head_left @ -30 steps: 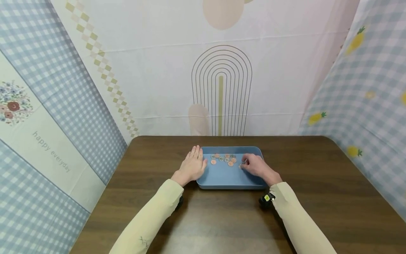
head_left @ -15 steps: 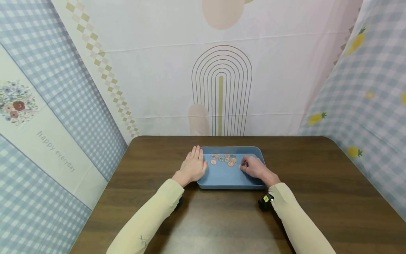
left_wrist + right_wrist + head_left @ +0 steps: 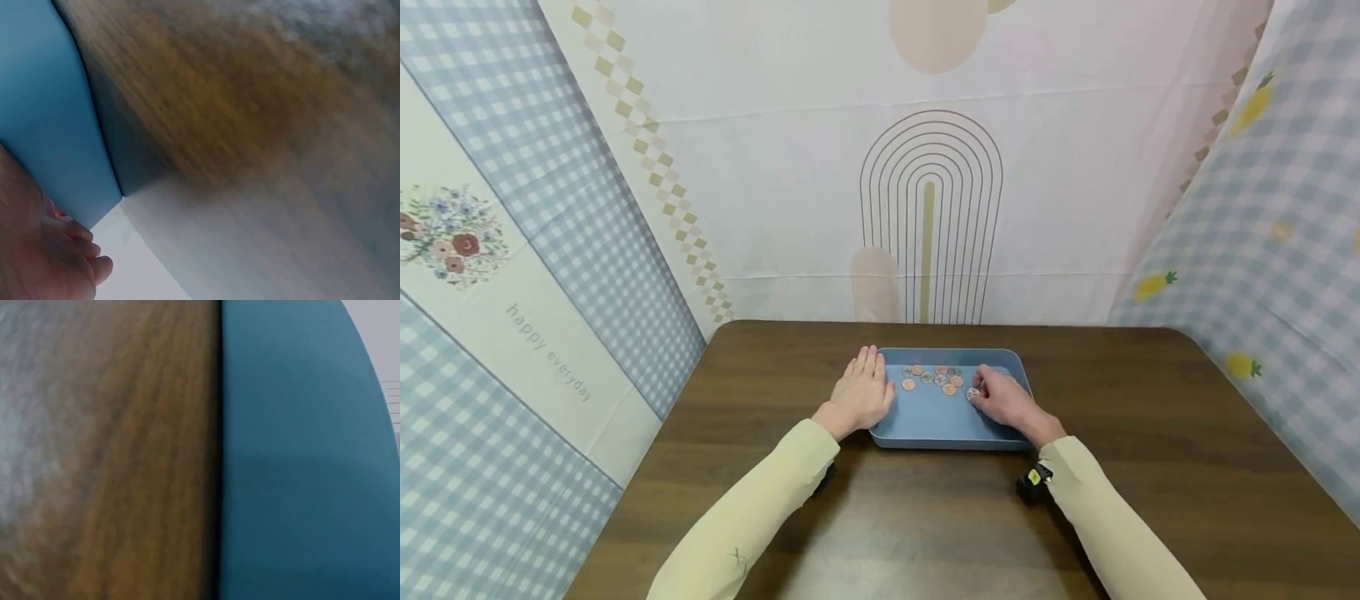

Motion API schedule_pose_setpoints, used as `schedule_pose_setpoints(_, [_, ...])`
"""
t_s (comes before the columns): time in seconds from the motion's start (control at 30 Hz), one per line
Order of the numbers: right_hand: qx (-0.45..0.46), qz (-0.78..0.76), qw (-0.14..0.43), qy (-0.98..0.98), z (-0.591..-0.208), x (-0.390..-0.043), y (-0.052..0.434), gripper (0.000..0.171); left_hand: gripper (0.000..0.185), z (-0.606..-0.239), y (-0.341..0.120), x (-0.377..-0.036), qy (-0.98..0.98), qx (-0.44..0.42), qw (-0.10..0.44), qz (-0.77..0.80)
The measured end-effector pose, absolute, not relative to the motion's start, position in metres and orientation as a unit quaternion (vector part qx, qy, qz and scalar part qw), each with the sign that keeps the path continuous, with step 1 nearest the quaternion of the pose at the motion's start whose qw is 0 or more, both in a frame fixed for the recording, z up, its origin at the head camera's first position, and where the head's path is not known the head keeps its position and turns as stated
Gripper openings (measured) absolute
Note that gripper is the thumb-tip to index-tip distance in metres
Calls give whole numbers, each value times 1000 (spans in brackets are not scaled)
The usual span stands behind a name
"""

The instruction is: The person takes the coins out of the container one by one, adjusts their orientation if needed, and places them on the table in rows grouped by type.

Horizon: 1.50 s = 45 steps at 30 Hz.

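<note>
A shallow blue tray (image 3: 925, 422) lies on the brown table. Several coins are spread over the back half of its floor, some coppery like the coin (image 3: 908, 384) at the left, others silvery. My left hand (image 3: 861, 393) rests with straight fingers over the tray's left rim; in the left wrist view its fingertips (image 3: 102, 269) show beside the blue outer wall. Inside the tray at the right, my right hand (image 3: 1004, 398) pinches a silver coin (image 3: 973, 393) between thumb and fingers, just right of the other coins. The right wrist view shows only the tray wall and table.
The wooden table (image 3: 925, 508) extends around the tray on all sides. A pale patterned cloth (image 3: 775, 192) hangs behind it, with checked cloths at both sides. A black wrist device (image 3: 1033, 483) sits under my right sleeve.
The right hand's fingers have shifted slightly at the tray's right part, and the silver coin's face now shows at their tips. The left hand stays in place. The head view has shifted a little.
</note>
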State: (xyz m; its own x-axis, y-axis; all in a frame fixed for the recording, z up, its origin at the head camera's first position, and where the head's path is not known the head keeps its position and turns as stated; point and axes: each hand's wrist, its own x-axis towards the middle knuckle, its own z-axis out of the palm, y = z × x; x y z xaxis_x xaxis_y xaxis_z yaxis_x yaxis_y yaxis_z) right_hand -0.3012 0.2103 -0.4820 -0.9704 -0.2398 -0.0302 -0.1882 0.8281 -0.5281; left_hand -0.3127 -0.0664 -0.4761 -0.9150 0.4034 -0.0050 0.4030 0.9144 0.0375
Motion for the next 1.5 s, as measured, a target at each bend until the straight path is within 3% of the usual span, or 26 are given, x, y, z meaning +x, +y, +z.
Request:
schedule_pose_setpoints(0.33, [-112, -325, 54, 938, -481, -297, 213, 10, 64, -478, -67, -312, 978, 207, 3, 5])
schedule_pose_setpoints(0.63, [-145, -334, 11, 931, -474, -287, 207, 8, 64, -475, -65, -313, 979, 204, 3, 7])
schedule_pose_setpoints(1.03, [-147, -366, 7, 919, -453, -274, 210, 8, 64, -474, -63, -314, 980, 201, 6, 7])
schedule_pose_setpoints(1.5, [-191, -382, 0, 904, -446, -259, 176, 7, 64, -476, -65, -311, 980, 201, 2, 1])
